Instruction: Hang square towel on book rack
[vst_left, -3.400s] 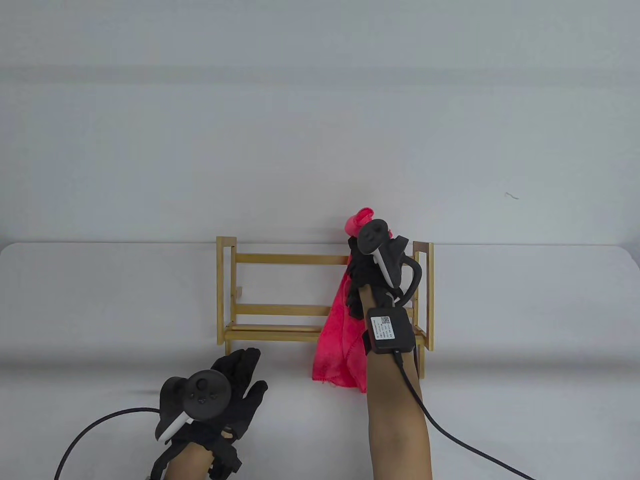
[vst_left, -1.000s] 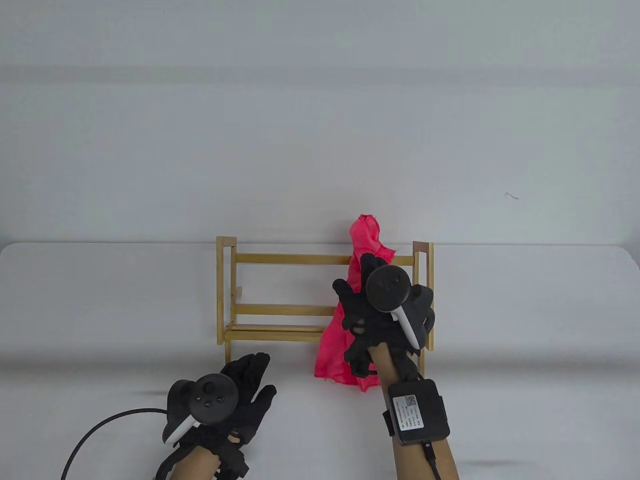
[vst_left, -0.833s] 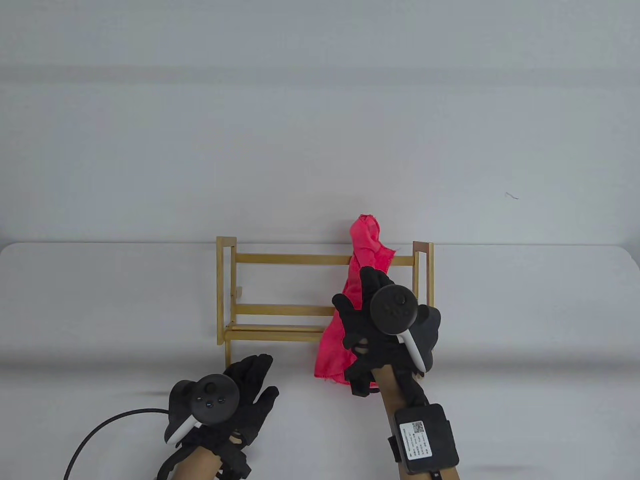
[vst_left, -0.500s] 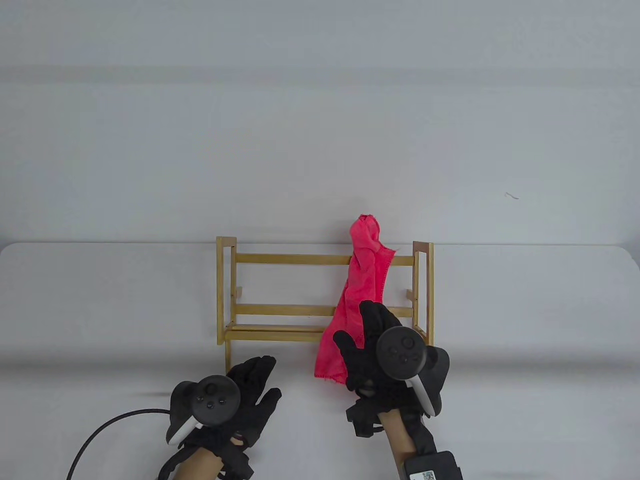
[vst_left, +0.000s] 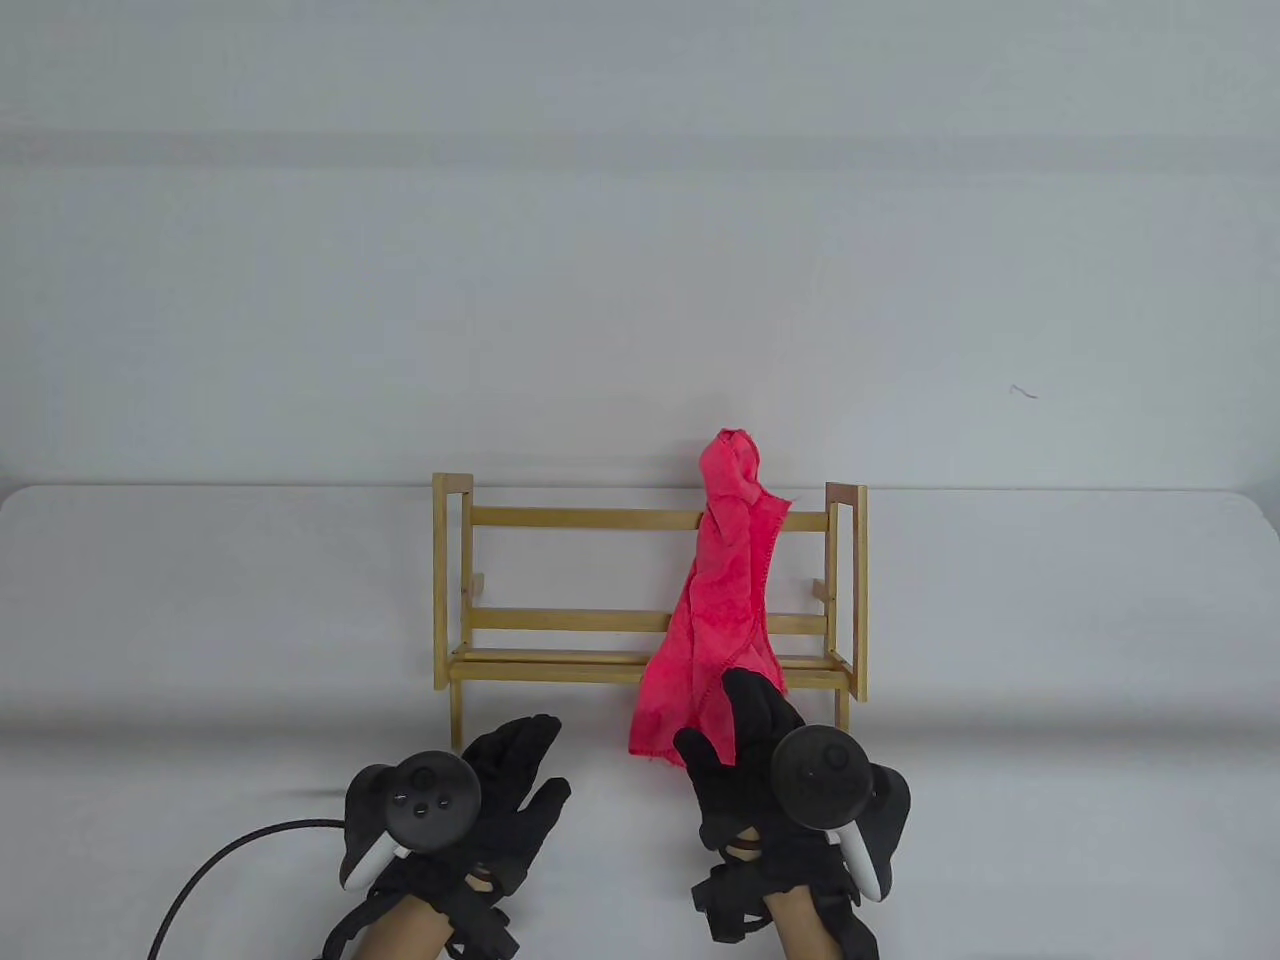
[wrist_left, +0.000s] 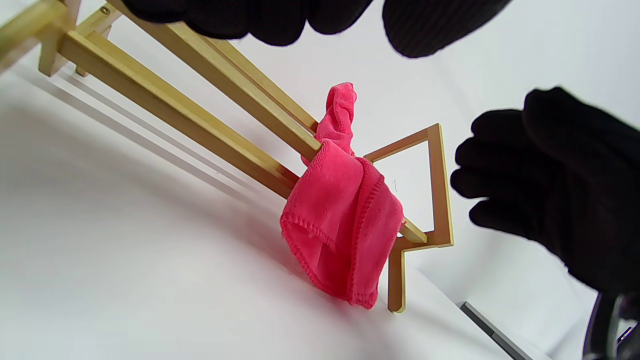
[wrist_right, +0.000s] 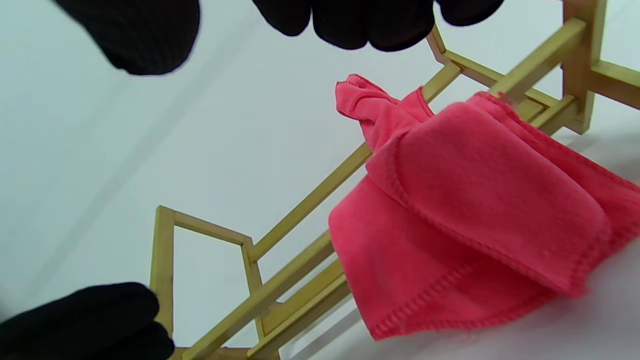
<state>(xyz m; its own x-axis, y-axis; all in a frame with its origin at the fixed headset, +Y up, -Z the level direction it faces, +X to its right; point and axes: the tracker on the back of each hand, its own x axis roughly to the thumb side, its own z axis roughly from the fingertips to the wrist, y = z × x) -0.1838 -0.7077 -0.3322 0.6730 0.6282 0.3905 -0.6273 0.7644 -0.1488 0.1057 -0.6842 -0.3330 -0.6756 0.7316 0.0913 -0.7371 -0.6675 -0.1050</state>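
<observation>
A pink square towel (vst_left: 722, 600) hangs over the top rail of the wooden book rack (vst_left: 560, 520) near its right end, bunched above the rail and draping down to the table. It also shows in the left wrist view (wrist_left: 345, 220) and the right wrist view (wrist_right: 465, 220). My right hand (vst_left: 745, 760) is open and empty in front of the towel's lower edge, apart from it. My left hand (vst_left: 510, 780) is open and empty on the table in front of the rack's left half. In the left wrist view the right hand (wrist_left: 550, 180) appears to the right of the rack (wrist_left: 200, 100).
The white table (vst_left: 1050, 650) runs wide to both sides of the rack. A black cable (vst_left: 230, 850) curves from my left wrist toward the table's front-left. The rack stands at the table's far edge, before a plain grey wall.
My right hand let go of the towel at the top rail and drew back toward me, down in front of the rack. The towel stays draped on the rail. My left hand barely moved.
</observation>
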